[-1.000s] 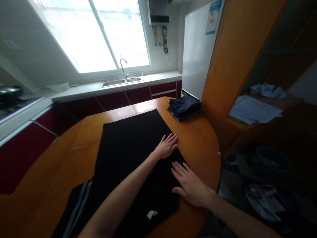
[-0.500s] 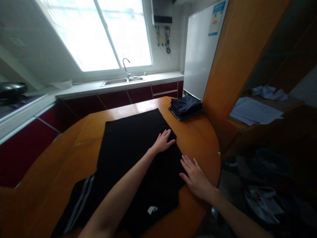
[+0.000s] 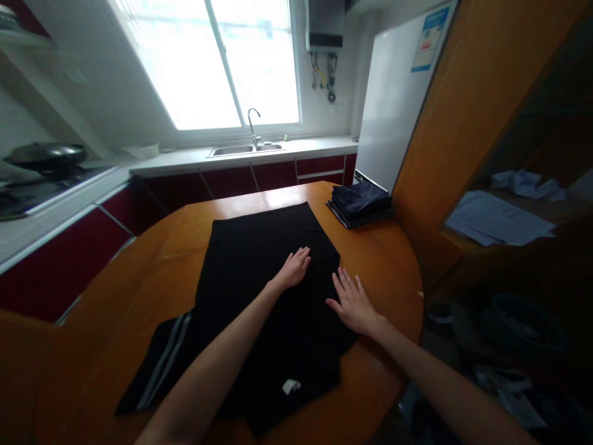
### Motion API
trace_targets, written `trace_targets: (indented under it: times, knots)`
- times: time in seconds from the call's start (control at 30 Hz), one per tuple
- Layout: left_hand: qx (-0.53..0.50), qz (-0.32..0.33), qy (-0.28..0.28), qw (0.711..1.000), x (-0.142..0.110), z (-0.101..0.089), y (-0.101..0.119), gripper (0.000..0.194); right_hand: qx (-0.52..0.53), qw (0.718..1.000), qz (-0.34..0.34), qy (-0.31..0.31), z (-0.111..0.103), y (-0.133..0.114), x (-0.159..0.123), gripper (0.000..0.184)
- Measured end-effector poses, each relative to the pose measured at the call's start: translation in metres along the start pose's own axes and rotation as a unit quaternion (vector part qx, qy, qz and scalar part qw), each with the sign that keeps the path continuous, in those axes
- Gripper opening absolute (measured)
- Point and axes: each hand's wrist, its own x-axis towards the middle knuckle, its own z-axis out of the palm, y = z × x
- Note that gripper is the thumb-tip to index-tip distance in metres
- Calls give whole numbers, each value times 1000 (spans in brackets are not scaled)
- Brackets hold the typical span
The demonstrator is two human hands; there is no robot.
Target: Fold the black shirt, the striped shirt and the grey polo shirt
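Observation:
A black T-shirt [image 3: 250, 259] lies spread out on the wooden table [image 3: 139, 266], with two pale stripes on its left sleeve and a white tag near its collar at the near edge. My left hand [image 3: 295, 269] rests palm down on the body of the shirt, right of its middle, fingers extended and fairly close together. On the shirt's right edge lies my right hand [image 3: 356, 306], flat with its fingers spread. Neither hand grips anything. The right sleeve is partly hidden under my right hand and forearm.
A stack of folded dark clothes [image 3: 359, 203] sits at the table's far right. Beyond the table are a counter with a sink [image 3: 231, 150], a white fridge [image 3: 393, 99] and a pan [image 3: 46, 154] on the stove. Papers [image 3: 498, 216] lie on a shelf to the right.
My left hand has slid left, away from the shirt's right edge. My right hand has moved from beside the shirt onto its right edge. The view has turned slightly left.

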Motion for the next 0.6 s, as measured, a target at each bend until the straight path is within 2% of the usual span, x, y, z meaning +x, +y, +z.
trace_targets:
  times: [0.07, 0.17, 0.23, 0.37, 0.47, 0.6]
  knots:
    - [-19, -17, 27, 999, 7, -11, -9, 45, 35, 999, 9, 15, -2, 7, 4, 67]
    - [-25, -16, 29, 999, 17, -14, -9, 37, 104, 989, 37, 94, -13, 24, 33, 52]
    - [-23, -18, 16, 999, 22, -9, -2, 30, 136, 980, 34, 142, -22, 38, 65, 43]
    - [-6, -55, 10, 998, 24, 8, 16, 22, 208, 966, 49, 146, -31, 64, 128, 23]
    - [9, -87, 30, 996, 20, 17, 22, 25, 239, 954, 75, 166, -26, 79, 154, 28]
    - [24, -83, 56, 995, 13, 24, 25, 32, 288, 929, 111, 203, -11, 89, 158, 38]
